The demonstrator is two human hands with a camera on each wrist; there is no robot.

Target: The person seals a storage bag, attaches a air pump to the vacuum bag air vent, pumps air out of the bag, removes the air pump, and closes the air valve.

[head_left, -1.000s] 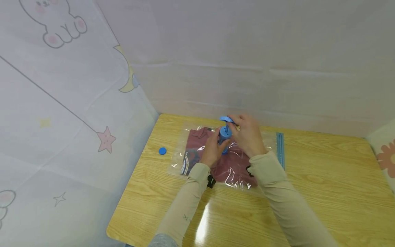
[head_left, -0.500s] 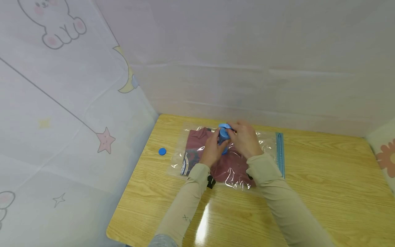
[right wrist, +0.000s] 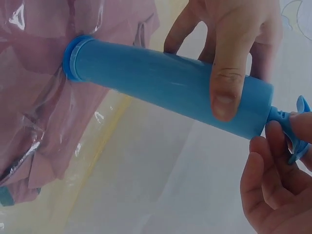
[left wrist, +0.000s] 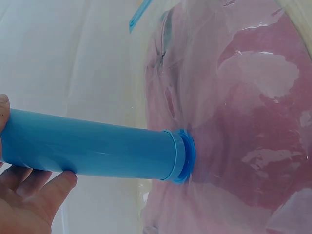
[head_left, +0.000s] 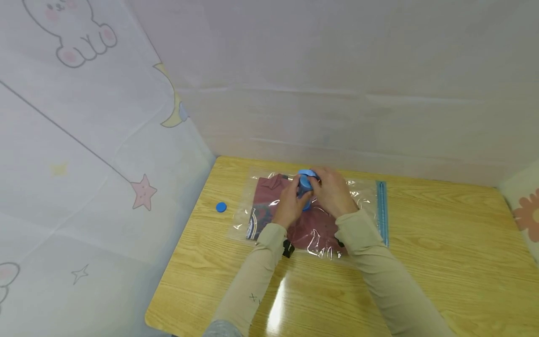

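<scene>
You have the blue pump standing roughly upright on the clear bag, a little beyond the bag's middle toward its far edge. Your left hand has its grip clamped round the barrel of the pump, thumb on one side and fingers on the other. Your right hand has its grip pinched on the handle at the pump's top end, and just a short stretch of rod shows below that handle. Down at the bag's face, the pump's lower end meets a blue ring. Inside the bag you can see a dusky red garment, with a striped print toward the bag's left end. A pale blue zip strip runs along the bag's right end. On the wooden bench, which carries the bag, a round blue cap lies apart from the bag, to its left. A black piece shows at the bag's near edge, just beside your left sleeve.
</scene>
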